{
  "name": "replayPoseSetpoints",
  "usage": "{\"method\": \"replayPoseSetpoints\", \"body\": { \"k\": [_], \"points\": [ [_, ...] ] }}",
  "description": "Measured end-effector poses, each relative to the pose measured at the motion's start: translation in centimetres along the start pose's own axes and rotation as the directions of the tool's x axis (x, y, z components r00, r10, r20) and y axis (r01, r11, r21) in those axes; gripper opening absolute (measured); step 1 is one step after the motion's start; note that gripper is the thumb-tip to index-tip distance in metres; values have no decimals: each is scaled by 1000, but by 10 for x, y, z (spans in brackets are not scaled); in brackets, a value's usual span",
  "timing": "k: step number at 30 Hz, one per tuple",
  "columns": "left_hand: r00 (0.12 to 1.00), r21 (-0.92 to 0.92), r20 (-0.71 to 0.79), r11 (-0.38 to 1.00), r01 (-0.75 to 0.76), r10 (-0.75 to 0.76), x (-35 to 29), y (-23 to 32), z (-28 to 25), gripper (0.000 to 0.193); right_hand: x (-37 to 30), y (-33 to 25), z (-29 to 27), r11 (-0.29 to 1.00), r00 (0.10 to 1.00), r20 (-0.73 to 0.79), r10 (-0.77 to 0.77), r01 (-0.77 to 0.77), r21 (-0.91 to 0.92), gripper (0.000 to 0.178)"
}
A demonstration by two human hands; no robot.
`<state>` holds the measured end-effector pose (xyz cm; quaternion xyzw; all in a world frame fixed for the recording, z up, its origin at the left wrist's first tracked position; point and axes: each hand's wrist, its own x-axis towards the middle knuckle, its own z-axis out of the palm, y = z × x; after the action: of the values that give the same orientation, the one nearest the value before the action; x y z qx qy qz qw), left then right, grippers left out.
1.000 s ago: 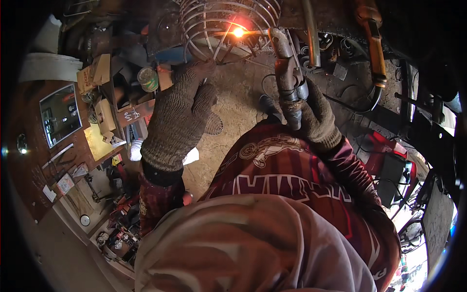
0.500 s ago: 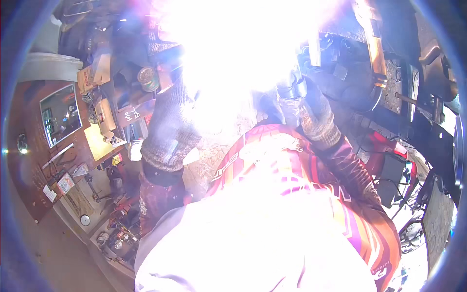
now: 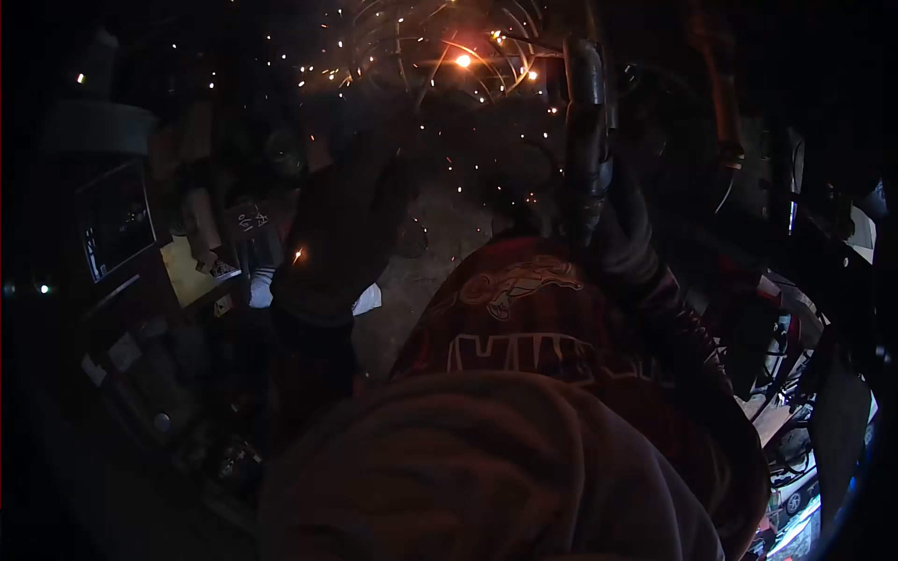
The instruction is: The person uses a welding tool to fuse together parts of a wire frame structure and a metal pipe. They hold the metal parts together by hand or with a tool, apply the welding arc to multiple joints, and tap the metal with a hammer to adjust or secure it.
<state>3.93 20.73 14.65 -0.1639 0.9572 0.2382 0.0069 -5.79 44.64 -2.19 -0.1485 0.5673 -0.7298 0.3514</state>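
Observation:
My right hand (image 3: 625,224), in a knit glove, is closed round the handle of a welding electrode holder (image 3: 586,89). A thin rod (image 3: 531,43) reaches left from the holder's head toward curved metal rods (image 3: 400,51) that form a rounded, cage-like shape. Among these glows a bright orange spot (image 3: 463,61), with sparks scattered around it. On the left, my gloved left hand (image 3: 341,210) is raised just below the curved rods. Its fingers are lost in the dark, so whether they grip anything does not show.
Left stand a framed mirror or window-like panel (image 3: 120,220) and a yellow sheet (image 3: 192,271). At the upper right hangs a long orange-brown bar (image 3: 725,93). A pale floor patch (image 3: 412,290) lies between my arms. Clutter and daylight show at the lower right.
The blinding white glare at the top has gone, leaving a dark view with a small glow and flying sparks. The electrode holder and curved rods now show. My arms have hardly moved.

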Motion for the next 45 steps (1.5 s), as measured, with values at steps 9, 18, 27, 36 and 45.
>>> {"method": "replayPoseSetpoints", "body": {
  "k": [9, 18, 27, 36, 45],
  "points": [
    [950, -116, 166, 951, 286, -266, -3, 9, -5, 35, 9, 16, -21, 230, 662, 351, -662, 626, -745, 47],
    [985, -49, 117, 990, 133, -127, -7, -3, 5, 35, 2, -3, -21, 586, 844, 179, -505, 488, -647, 45],
    [943, -381, 227, 870, 314, -242, -15, 13, -26, 35, 7, -30, -5, 983, 981, 71, -181, 182, -11, 61],
    [902, -569, 293, 701, 430, -316, -63, 25, 3, 32, 20, -57, 39, 915, 882, 261, -393, 403, 18, 75],
    [933, -994, 113, -51, 102, -343, -95, -43, 103, 49, 27, -76, 110, 799, 787, 279, -550, 593, -97, 65]
  ]
}}
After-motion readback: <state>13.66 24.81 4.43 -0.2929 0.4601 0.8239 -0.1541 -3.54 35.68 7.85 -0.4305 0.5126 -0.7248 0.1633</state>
